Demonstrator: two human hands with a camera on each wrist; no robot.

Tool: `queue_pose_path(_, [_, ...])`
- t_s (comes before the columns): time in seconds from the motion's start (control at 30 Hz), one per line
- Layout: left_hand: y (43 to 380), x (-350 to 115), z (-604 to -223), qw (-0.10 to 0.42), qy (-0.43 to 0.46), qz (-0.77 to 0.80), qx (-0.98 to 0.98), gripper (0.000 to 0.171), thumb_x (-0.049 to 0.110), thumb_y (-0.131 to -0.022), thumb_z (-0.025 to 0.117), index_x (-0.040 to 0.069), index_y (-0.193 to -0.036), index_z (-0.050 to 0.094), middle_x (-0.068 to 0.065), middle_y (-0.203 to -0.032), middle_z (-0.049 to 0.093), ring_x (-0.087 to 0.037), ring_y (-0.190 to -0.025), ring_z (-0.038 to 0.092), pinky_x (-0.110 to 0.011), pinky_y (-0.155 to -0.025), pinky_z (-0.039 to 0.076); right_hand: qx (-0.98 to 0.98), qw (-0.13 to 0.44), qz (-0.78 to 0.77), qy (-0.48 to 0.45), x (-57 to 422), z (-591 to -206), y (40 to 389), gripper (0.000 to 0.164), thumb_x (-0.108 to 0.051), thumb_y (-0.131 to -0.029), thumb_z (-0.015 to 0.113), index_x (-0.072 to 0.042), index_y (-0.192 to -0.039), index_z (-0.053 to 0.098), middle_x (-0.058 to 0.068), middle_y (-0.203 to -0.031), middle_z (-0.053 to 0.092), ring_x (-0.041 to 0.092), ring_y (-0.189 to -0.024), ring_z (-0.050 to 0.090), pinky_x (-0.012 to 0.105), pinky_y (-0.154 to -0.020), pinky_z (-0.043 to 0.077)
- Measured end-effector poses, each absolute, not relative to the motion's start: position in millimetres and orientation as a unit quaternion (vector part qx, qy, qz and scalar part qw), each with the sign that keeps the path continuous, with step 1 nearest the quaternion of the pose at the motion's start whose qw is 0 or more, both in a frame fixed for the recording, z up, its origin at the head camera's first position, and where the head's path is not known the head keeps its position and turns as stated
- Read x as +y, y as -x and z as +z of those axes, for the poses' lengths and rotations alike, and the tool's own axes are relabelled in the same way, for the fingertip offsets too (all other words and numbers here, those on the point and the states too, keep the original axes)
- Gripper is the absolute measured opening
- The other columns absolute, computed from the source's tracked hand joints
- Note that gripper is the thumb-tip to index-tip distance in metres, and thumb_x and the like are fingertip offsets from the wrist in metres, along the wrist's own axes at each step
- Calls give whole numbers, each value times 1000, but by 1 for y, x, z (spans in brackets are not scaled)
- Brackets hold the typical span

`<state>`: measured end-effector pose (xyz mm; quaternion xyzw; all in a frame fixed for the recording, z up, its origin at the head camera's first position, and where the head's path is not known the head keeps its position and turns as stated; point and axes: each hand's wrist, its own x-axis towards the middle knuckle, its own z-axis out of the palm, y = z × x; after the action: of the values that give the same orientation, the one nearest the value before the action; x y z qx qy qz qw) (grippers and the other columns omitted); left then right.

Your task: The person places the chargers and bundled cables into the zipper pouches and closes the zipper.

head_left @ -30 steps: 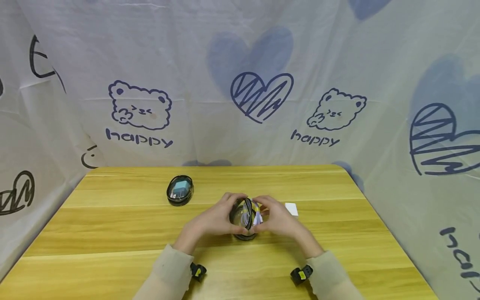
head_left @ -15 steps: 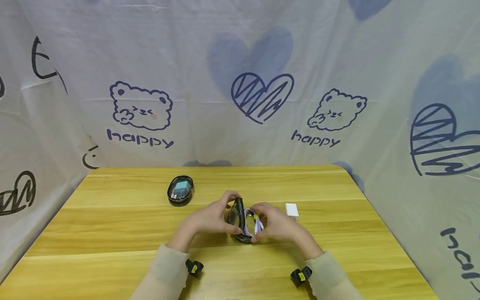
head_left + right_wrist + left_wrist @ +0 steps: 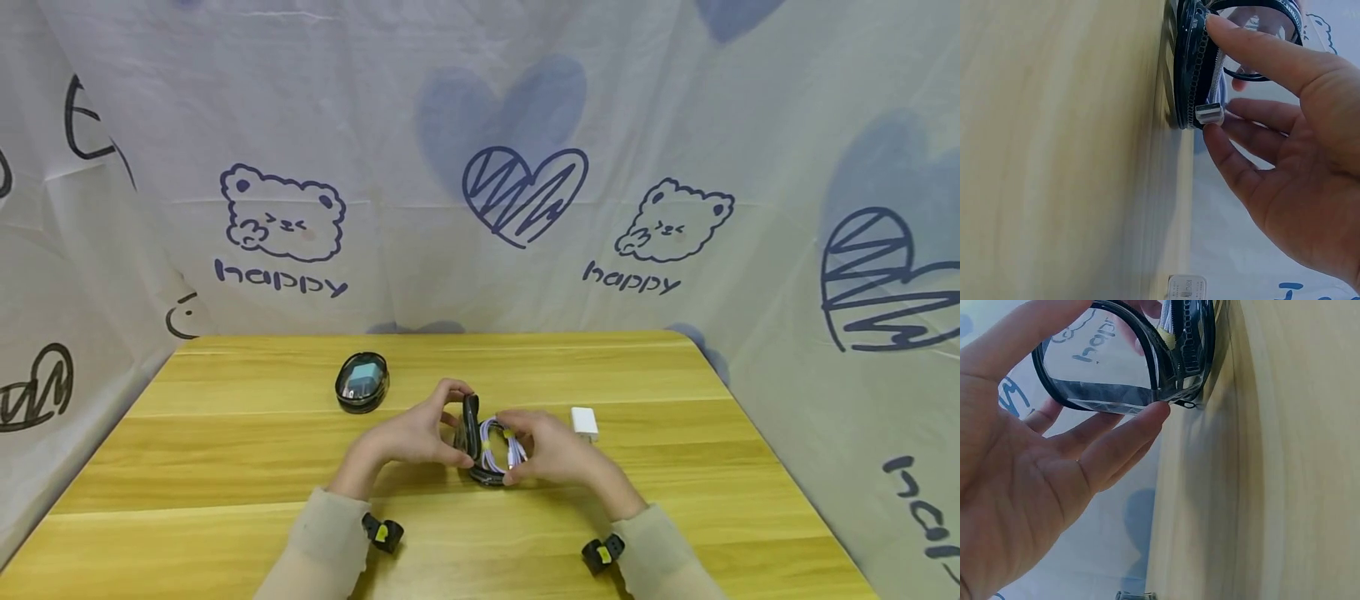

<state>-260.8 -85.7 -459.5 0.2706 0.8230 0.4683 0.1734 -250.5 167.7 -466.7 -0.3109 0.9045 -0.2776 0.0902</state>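
A round clear zip case (image 3: 480, 475) lies on the wooden table (image 3: 225, 467), its black-rimmed lid (image 3: 471, 421) standing upright. My left hand (image 3: 450, 427) pinches that lid between thumb and fingers; the left wrist view shows the clear lid (image 3: 1110, 362) against my fingertips. In the open base sits a coiled white cable (image 3: 495, 437) with a yellow tie. My right hand (image 3: 519, 457) curls round the coil. In the right wrist view, one of its fingertips touches the cable's metal plug (image 3: 1209, 113) and the thumb lies along the zipper rim (image 3: 1188, 69).
A second round case (image 3: 361, 381), closed with a pale blue item inside, stands at the back left. A small white charger block (image 3: 584, 422) lies just right of my right hand, also seen as the white charger (image 3: 1186, 288). Printed cloth surrounds the table.
The lid has swung from nearly shut to upright, pulled left by my left hand. The white cable is now exposed, and my right hand has settled onto it.
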Motion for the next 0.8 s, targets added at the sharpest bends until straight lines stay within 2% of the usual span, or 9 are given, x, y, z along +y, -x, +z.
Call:
queue_pose_path(0.23, [261,-85,-462,189,-272,497,802,91,13,-72,83,24,-139,22,-6,-147,26,-28,-115,51,-34,-83,52,915,98,-246,305,167,-465,247,73,-34,-75,80,-15,-139,50,3,-149,39,18,-106,46,34,-83,44])
queue_pose_path(0.37, [262,-85,-462,196,-283,512,787,92,5,-71,81,20,-139,21,-9,-146,26,-30,-115,51,-33,-82,53,906,94,-273,309,168,-467,249,72,-33,-77,78,-13,-140,49,7,-148,39,23,-115,49,39,-92,46])
queue_pose_path(0.47, [262,-85,-462,197,-285,513,786,93,4,-72,81,17,-140,20,-10,-146,26,-30,-115,51,-34,-83,53,894,91,-310,311,169,-467,251,72,-27,-77,80,-10,-139,49,10,-146,41,26,-117,52,40,-96,46])
queue_pose_path(0.7, [262,-86,-462,188,-277,505,795,93,7,-71,82,18,-140,20,-9,-145,25,-30,-114,51,-35,-84,52,872,90,-372,306,180,-464,254,67,-6,-71,82,-5,-131,54,10,-122,56,26,-103,60,34,-88,52])
queue_pose_path(0.8, [262,-85,-463,184,-276,500,800,93,9,-71,83,20,-140,21,-8,-145,25,-30,-114,51,-35,-85,52,878,87,-362,300,184,-465,256,61,-5,-72,81,-3,-128,56,9,-107,60,23,-93,62,30,-80,54])
